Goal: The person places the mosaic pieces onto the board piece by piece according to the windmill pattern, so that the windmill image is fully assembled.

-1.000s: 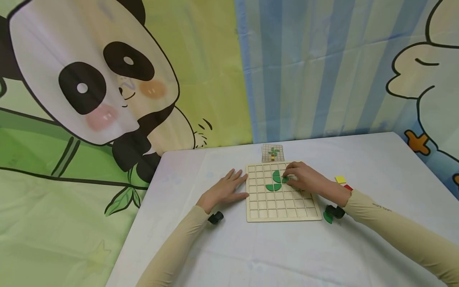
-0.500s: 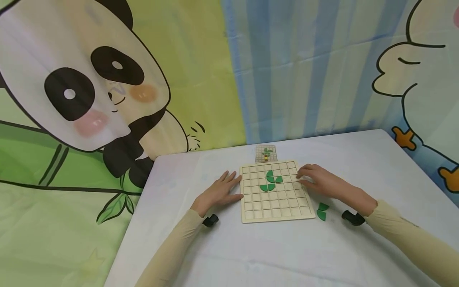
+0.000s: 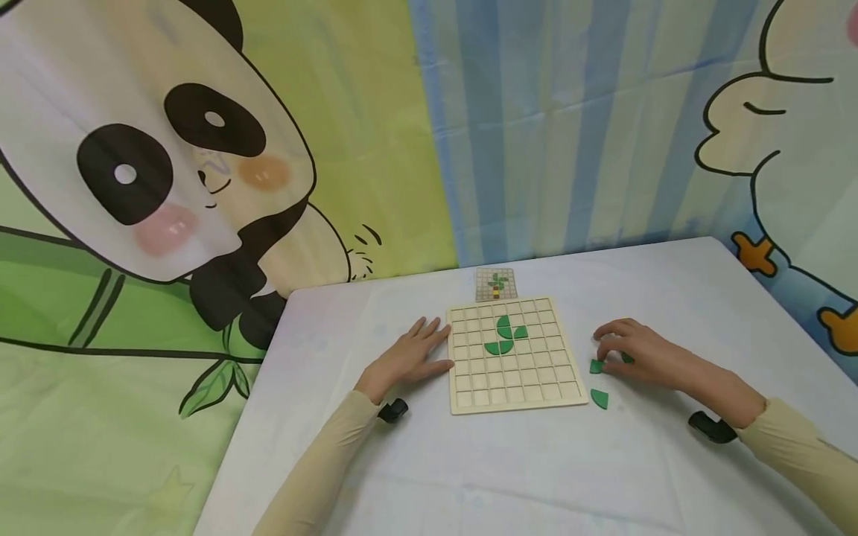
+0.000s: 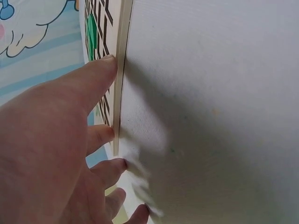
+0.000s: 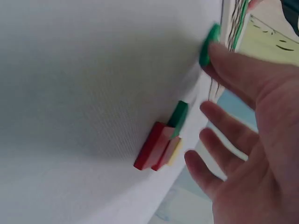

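Observation:
A wooden grid board (image 3: pixel 516 383) lies on the table with several green quarter-circle tiles (image 3: pixel 505 346) set in its upper middle cells. My left hand (image 3: pixel 402 361) rests at the board's left edge, fingers spread, its thumb touching the rim in the left wrist view. Right of the board, my right hand (image 3: pixel 640 353) pinches a green quarter-circle tile (image 5: pixel 210 44) between thumb and index finger, the other fingers apart. Another green tile (image 3: pixel 599 399) lies on the table just below that hand. Under it lies one more green tile (image 5: pixel 178 116), beside red tiles (image 5: pixel 154 145).
A small pattern card (image 3: pixel 496 284) lies behind the board, printed with a green, red and yellow figure on a grid. A yellow tile (image 5: pixel 175 151) lies next to the red ones. Cartoon-printed cloth (image 3: pixel 348 134) hangs behind the white table (image 3: pixel 536 476).
My right hand has moved off the board to the right and now pinches a green tile there. A green tile stays where that hand was on the board. My left hand stays at the board's edge.

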### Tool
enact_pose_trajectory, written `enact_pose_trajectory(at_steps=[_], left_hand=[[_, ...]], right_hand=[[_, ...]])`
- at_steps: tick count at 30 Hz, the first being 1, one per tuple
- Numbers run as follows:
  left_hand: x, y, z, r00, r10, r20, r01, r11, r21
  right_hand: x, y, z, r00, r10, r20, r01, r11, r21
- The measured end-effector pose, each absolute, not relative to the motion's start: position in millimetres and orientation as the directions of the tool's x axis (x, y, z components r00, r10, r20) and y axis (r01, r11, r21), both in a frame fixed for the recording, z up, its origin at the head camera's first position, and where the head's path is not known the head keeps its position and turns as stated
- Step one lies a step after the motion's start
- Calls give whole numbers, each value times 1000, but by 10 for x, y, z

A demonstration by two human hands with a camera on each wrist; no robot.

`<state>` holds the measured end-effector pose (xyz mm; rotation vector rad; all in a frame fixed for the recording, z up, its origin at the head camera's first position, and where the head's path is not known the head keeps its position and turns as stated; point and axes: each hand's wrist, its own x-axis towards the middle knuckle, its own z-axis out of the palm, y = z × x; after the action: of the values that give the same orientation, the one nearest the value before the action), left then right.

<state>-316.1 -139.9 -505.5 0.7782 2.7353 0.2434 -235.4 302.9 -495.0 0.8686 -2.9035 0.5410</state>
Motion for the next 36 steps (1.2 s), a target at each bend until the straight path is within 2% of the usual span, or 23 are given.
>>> enact_pose_trajectory(at_steps=[6,16,26,36], left_hand=[[-3168,-1415,-5074,-813,537,-225,487,839,242],[-3168,-1409,-5075,-814,536,-224,490,840,232],[-3186,-1417,-5076,-810,544,-220,499,836,228],[-3169,-1404,-5038,-806,547,-225,499,833,239]], right_hand=[[-2525,3014,-5000,-868,-447,215,-494,825,-277],[-2522,2958,-4988,-879,-425,217,-471,845,-254],[-2581,2962,-5012,-847,-479,232,-531,789,-309],[-2694,2796,-4922,-867,-472,158,-496,791,-359]])
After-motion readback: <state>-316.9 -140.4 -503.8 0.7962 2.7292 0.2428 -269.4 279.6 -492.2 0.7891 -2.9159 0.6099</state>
